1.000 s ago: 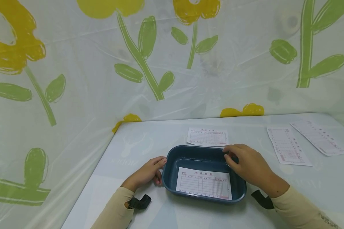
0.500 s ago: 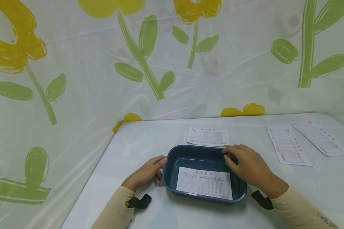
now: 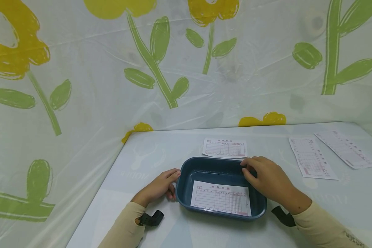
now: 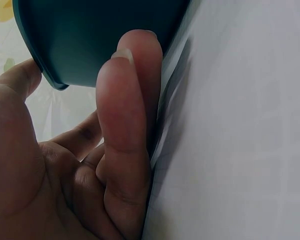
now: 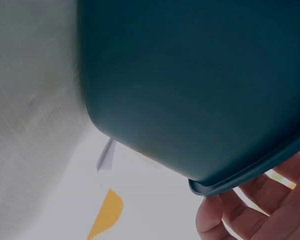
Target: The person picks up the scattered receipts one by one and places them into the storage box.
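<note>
A dark blue plastic tray (image 3: 215, 175) stands on the table in front of me, with a printed receipt slip (image 3: 220, 199) lying face up in it. At its left end, my left hand (image 3: 161, 185) holds the tray, thumb side at the rim and fingertips low by the outer wall (image 4: 85, 40), close to the tabletop. My right hand (image 3: 271, 179) grips the far right corner, with bent fingers at the rim (image 5: 240, 180). The right wrist view shows the outer side of the tray filling much of the frame, fingertips right at its edge.
Behind the tray lies another receipt slip (image 3: 224, 148). Two more slips, one upright (image 3: 311, 158) and one slanted (image 3: 344, 148), lie at the right of the pale table (image 3: 161, 227). A flower-printed sheet (image 3: 96, 86) hangs behind and to the left.
</note>
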`<state>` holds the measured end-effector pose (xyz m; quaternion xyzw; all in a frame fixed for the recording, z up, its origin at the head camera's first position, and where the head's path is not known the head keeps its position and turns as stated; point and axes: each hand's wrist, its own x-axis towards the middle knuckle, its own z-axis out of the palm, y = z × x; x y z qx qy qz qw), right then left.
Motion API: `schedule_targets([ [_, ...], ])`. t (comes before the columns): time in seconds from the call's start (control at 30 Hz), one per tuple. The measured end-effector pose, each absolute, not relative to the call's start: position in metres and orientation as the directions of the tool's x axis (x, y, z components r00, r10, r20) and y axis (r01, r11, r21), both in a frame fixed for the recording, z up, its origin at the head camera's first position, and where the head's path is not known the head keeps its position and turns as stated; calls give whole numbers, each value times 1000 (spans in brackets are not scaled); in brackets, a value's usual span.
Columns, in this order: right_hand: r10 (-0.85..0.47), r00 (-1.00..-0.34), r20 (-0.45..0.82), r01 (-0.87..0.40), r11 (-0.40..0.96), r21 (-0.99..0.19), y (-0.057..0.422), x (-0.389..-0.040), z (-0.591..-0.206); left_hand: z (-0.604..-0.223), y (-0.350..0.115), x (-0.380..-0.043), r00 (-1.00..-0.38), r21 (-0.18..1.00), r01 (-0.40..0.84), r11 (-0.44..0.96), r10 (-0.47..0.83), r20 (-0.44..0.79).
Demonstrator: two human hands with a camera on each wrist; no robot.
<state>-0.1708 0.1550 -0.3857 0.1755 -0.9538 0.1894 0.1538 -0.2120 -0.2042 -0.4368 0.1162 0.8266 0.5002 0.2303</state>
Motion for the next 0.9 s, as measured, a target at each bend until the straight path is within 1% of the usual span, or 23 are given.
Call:
schedule_targets([
  [0.67, -276, -900, 338, -382, 873, -304, 155, -171, -386, -438, -204, -212, -871, 887, -38, 459, 420, -255],
  [0.9, -295, -898, 328, -387, 882, -268, 154, -172, -387, -437, -204, -212, -871, 882, -45, 470, 413, -264],
])
